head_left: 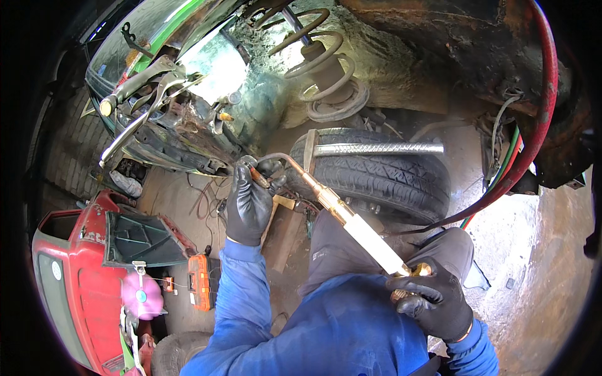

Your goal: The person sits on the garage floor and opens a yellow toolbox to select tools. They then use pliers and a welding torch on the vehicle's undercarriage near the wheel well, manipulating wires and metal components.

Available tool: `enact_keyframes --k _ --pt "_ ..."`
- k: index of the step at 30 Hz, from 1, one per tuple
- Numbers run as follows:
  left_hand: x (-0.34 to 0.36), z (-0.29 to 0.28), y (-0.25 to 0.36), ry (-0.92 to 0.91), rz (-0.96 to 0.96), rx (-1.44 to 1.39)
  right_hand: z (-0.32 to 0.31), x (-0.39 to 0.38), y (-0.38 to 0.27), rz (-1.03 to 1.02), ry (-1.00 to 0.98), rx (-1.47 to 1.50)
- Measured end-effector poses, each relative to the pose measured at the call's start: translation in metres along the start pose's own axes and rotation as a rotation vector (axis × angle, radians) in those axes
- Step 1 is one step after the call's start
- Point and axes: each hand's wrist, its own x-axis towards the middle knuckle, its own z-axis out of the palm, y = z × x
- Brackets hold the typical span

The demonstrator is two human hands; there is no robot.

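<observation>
Two black-gloved hands were on a gas torch [351, 222]. Right hand [433, 301] was closed around the valve end of the brass-and-white handle, fingers curled at the knobs. Left hand [249, 202] was up by the bent nozzle tip [251, 163], fingers closed on a small orange-handled item [259, 178], apparently a lighter or striker; exact type could not be told.

Torch position: body ran diagonally from the right hand up toward the left hand, neck curving over so the tip sat just above the left fingers, close to the rusty car underbody [188, 125].

Beyond the left hand: a coil spring and strut [320, 62] in the wheel arch. Between the hands and further out: a tyre [382, 175] laid flat with a metal bar [376, 148] across it. A red hose [539, 125] looped round past the right hand.

Progress, as judged: no flame was seen at the tip, no glowing or fresh-cut metal was made out. Torch looked to be at the lighting stage, so set-up appeared done and the heating or cutting itself looked not yet started. An orange tool case [200, 282] lay on the floor below the left forearm.
</observation>
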Motion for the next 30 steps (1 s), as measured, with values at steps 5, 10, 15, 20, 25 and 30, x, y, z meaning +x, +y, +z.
enact_keyframes --k 5,10,15,20,25,30 --pt "0.004 -0.005 0.006 -0.162 -0.166 -0.226 -0.003 0.001 -0.002 0.021 -0.029 -0.041" --pt "0.003 -0.011 0.009 -0.111 -0.251 -0.264 -0.001 0.002 -0.001 -0.038 -0.019 -0.028" --pt "0.004 -0.011 0.012 -0.091 -0.235 -0.235 0.001 0.001 0.000 -0.005 -0.039 -0.054" --pt "0.000 -0.017 0.009 0.041 -0.194 -0.099 0.003 0.003 0.000 -0.016 -0.052 -0.033" --pt "0.003 -0.031 0.005 -0.030 -0.096 -0.207 0.003 0.004 -0.001 0.018 -0.081 -0.037" --pt "0.007 -0.032 0.003 -0.143 -0.166 -0.218 0.004 0.002 0.003 0.040 -0.073 0.008"
